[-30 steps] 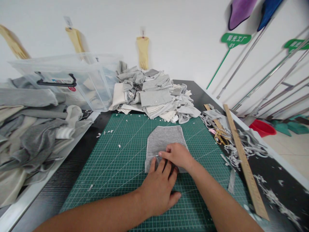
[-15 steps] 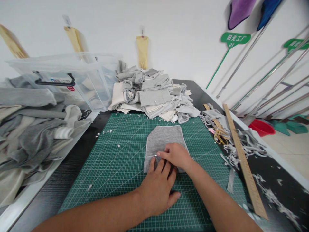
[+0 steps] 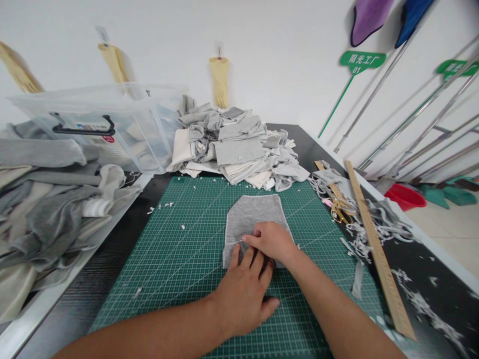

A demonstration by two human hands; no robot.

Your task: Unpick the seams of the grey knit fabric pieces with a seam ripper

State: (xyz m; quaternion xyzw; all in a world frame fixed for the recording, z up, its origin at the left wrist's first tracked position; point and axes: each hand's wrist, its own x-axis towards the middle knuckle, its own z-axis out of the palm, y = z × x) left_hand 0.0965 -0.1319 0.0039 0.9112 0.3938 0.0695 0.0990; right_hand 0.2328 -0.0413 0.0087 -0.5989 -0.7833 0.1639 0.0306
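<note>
From my remote seat, I have the left hand [image 3: 245,294] spread flat, gripping nothing, probably steadying the grey cloth [image 3: 255,212] beneath and beyond its fingers on the green mat [image 3: 179,289]. Just ahead, the right hand [image 3: 273,242] pinches a thin pale sliver [image 3: 240,242], presumably for fine control.

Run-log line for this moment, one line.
left hand: spread on gray fabric | right hand: pinching thin shiny item | surface: green cutting mat
</note>
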